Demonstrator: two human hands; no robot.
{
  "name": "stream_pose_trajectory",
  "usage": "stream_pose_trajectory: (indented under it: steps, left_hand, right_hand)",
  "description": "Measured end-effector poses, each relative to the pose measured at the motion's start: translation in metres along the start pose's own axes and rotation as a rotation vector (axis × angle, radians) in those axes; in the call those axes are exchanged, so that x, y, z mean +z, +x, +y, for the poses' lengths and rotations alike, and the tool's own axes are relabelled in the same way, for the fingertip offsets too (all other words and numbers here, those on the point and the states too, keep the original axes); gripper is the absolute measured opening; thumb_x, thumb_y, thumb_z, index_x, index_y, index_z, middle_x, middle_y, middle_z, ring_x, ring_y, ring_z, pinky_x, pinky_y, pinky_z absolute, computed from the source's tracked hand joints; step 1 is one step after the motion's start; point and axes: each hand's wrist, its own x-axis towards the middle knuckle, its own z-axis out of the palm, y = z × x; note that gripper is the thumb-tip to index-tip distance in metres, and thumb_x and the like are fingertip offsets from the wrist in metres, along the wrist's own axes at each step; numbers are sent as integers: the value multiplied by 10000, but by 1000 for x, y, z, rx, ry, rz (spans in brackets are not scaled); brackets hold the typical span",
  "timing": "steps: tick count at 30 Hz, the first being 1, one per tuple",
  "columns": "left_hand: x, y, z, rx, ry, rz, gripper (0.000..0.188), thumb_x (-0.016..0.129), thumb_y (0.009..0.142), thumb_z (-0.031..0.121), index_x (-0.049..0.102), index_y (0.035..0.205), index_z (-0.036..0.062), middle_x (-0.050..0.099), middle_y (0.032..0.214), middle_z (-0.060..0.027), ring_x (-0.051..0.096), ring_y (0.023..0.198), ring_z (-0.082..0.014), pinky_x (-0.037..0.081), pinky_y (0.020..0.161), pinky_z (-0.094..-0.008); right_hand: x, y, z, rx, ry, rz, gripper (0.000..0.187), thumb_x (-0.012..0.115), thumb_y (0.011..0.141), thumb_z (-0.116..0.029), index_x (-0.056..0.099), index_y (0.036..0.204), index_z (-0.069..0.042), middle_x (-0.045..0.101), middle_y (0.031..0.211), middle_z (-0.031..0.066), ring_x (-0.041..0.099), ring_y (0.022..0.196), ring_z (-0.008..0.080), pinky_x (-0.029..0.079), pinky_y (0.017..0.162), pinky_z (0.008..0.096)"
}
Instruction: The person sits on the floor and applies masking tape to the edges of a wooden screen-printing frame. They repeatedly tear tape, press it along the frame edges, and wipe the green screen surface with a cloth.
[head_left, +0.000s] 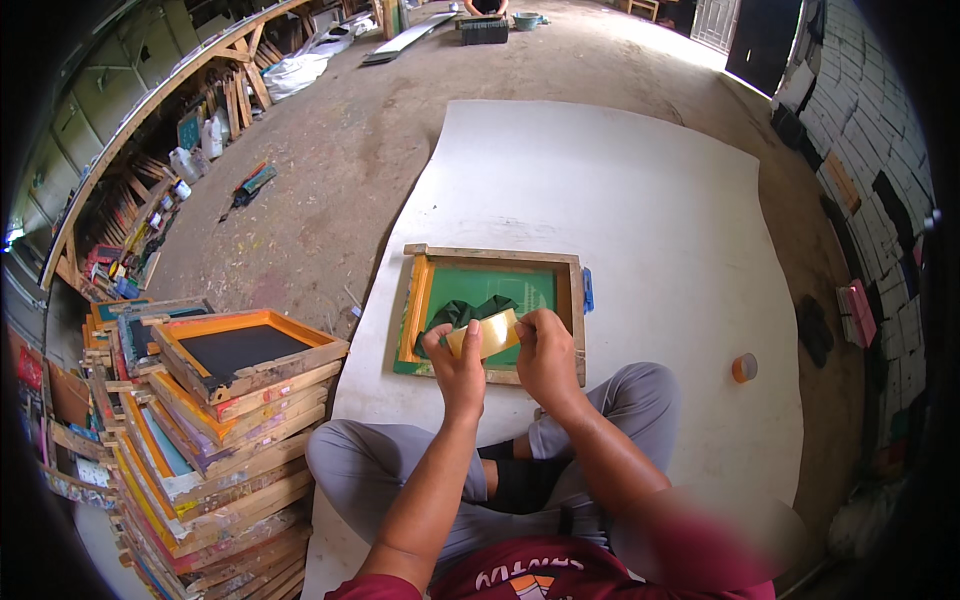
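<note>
The left hand and right hand grip a shiny yellow tape roll above a green-meshed wooden frame, which lies near the left edge of a white sheet. Dark green cloth is bunched inside it. A small round orange-sided item sits near the sheet's right edge; a stack of frames stands beside the left.

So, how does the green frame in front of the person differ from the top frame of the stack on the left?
The green frame lies on the white sheet; the top frame lies on a stack of frames. The green frame has a green panel, the top frame a nearly black one. Both are wooden, with some orange on the inner sides.
</note>
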Motion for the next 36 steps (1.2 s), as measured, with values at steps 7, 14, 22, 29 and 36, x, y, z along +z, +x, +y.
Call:
stream_pose_trajectory:
  steps: [7, 14, 22, 29, 36]
  left_hand:
    - [-7, -2, -13, -29, -72, 19, 511, 709, 1034, 394, 432, 1296, 54, 582, 1174, -135, 622, 1039, -193, 577, 777, -367]
    - [-38, -5, -33, -174, -534, -200, 583, 515, 1078, 583, 508, 1371, 79, 620, 1310, -134, 671, 1212, -316, 633, 927, -466]
    - [-64, -13, -50, -374, -805, -482, 673, 449, 1076, 611, 570, 1473, 81, 618, 1473, -189, 634, 1314, -382, 493, 1087, -524]
    - [-67, -25, 11, 509, 185, -44, 583, 826, 926, 191, 597, 1422, -13, 624, 1450, -216, 593, 1353, -372, 441, 1154, -450]
    - [-43, -45, 59, 831, 676, -2, 663, 839, 819, 142, 597, 1403, -59, 636, 1405, -267, 567, 1350, -462, 434, 1154, -531]
  right_hand:
    - [-4, -3, 22, 327, 197, -69, 119, 583, 1075, -48, 569, 985, 28, 606, 854, 90, 634, 763, 162, 592, 687, 352]
    - [-22, 9, 27, 645, 610, -83, 211, 489, 1154, -174, 553, 1033, -14, 682, 942, 119, 693, 797, 180, 629, 751, 342]
    - [-26, 28, -27, 368, 344, -320, 177, 469, 1138, -119, 534, 1049, 20, 742, 941, 176, 761, 826, 236, 635, 770, 360]
    - [-17, 28, -74, 0, -168, -297, 150, 540, 1074, -110, 544, 1054, 38, 728, 882, 246, 745, 799, 375, 575, 731, 475]
    - [2, 19, -109, 98, -63, -260, 229, 560, 1040, -180, 544, 1054, 48, 696, 906, 344, 655, 914, 577, 499, 819, 635]
